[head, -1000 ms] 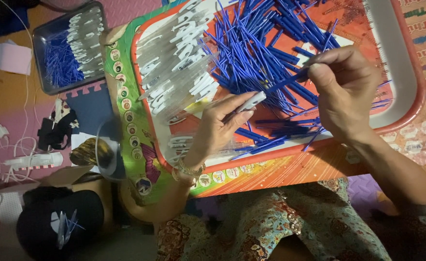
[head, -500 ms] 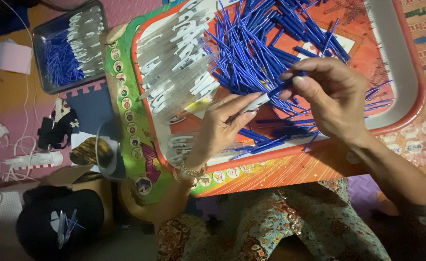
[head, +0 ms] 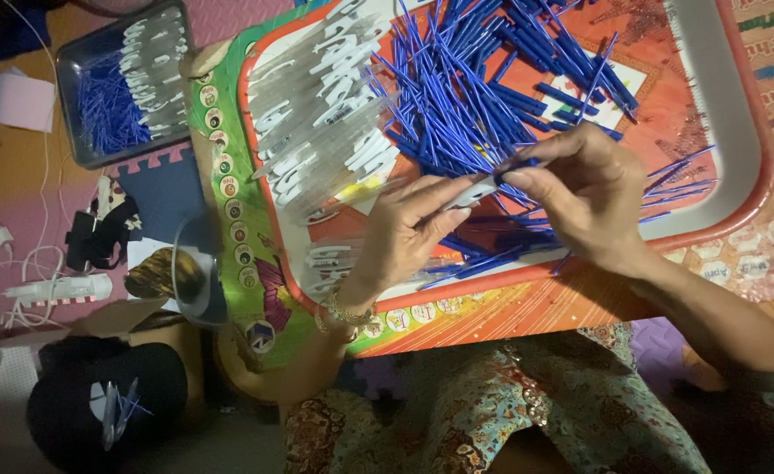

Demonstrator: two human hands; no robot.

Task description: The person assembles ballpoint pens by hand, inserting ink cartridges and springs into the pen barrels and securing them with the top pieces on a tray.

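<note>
Red tray (head: pixel 738 189) is set on a low colourful surface (head: pixel 247 263); blue refills (head: pixel 483 79) are heaped in it, clear barrels (head: pixel 326 114) stacked at their left. A clear barrel (head: pixel 473 190) is pinched in left hand (head: pixel 409 233). A blue refill (head: pixel 520 163) is pinched by right hand (head: pixel 584 197), meeting the barrel's end above the tray.

so the right hand (head: pixel 593 197) is now lower and closer in, fingertips meeting the left hand (head: pixel 413 233); the clear pen barrel (head: pixel 476 188) and blue refill (head: pixel 520 164) now sit joined between them
</note>
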